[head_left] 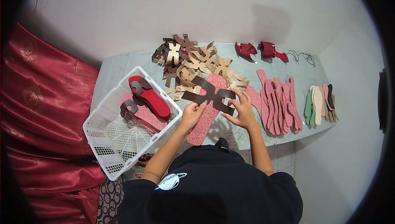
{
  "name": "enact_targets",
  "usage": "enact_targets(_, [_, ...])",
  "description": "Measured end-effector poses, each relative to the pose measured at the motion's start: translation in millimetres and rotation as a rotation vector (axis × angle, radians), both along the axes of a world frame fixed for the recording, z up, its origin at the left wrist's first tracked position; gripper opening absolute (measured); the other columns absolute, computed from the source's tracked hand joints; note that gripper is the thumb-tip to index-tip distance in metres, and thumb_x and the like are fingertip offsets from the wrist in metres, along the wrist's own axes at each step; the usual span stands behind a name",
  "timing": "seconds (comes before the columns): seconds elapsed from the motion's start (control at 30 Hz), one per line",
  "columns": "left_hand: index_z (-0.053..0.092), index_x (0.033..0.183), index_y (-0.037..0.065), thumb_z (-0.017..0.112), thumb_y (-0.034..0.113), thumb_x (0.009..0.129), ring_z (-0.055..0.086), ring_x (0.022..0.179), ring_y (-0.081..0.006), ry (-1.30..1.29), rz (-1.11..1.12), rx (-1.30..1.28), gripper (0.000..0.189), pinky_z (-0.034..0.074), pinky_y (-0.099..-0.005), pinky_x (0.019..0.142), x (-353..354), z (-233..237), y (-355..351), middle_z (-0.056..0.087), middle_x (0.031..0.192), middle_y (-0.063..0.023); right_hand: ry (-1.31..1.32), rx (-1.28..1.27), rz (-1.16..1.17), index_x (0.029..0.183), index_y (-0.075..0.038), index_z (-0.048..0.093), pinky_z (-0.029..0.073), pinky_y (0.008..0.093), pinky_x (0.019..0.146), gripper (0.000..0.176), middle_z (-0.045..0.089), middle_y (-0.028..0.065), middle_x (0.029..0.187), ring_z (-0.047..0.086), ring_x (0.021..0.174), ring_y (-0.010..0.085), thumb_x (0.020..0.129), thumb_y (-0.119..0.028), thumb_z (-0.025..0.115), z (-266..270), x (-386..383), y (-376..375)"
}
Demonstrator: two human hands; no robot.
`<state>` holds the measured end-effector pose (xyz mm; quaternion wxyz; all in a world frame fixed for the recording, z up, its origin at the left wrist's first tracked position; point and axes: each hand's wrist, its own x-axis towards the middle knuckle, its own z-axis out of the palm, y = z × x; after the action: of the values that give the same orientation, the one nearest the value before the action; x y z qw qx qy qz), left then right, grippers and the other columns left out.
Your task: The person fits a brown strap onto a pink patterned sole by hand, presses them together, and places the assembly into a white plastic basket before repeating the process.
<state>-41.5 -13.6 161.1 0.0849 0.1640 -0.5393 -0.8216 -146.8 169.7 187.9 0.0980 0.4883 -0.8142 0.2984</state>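
My left hand (193,116) grips the left edge of a pink patterned sandal sole (200,130), its thumb on top near a dark brown H-shaped sandal strap (213,96). The strap lies across the sole's middle, its arms sticking out on both sides. At the strap's right end, my right hand (242,112) has its fingers and thumb closed on the brown arms. Behind the sole is a heap of gold and brown straps (199,61). Whether my left fingers also press the strap from below is hidden.
To the left stands a white plastic basket (91,131) holding a red sandal (153,102) and pink sandals. Pink soles (281,106) lie in a row at right, beyond them coloured soles (317,104). Dark red straps (267,50) and black cord (304,58) are at the back.
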Motion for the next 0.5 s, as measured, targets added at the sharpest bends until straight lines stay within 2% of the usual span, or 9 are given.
enact_targets(0.2, [0.057, 0.087, -0.001, 0.05, 0.02, 0.089, 0.041, 0.058, 0.0004, 0.033, 0.058, -0.118, 0.022, 0.032, -0.0166, 0.05, -3, -11, 3, 0.054, 0.069, 0.0028, 0.0, -0.006, 0.007, 0.086, -0.011, 0.053, 0.024, 0.0512, 0.095, 0.038, 0.038, 0.0136, 0.127, 0.038, 0.116, 0.0305, 0.064, -0.037, 0.069, 1, -1, -2])
enact_targets(0.27, [0.055, 0.079, 0.002, 0.049, 0.021, 0.09, 0.031, 0.054, 0.0004, 0.061, 0.073, -0.253, 0.023, 0.024, -0.0184, 0.045, -2, -11, 3, 0.044, 0.061, 0.0066, 0.0, -0.022, 0.022, 0.087, -0.011, 0.053, 0.025, 0.0497, 0.095, 0.038, 0.037, 0.0138, 0.128, 0.038, 0.116, 0.0306, 0.064, -0.037, 0.069, 4, -1, -2])
enact_targets(0.5, [0.049, 0.068, 0.004, 0.049, 0.023, 0.089, 0.029, 0.051, -0.0003, 0.055, 0.098, -0.413, 0.028, 0.022, -0.0198, 0.043, -1, -9, 2, 0.037, 0.056, 0.0077, -0.013, -0.023, 0.027, 0.085, -0.01, 0.052, 0.025, 0.0486, 0.097, 0.038, 0.037, 0.0148, 0.13, 0.034, 0.119, 0.0326, 0.063, -0.034, 0.072, 4, -2, -4])
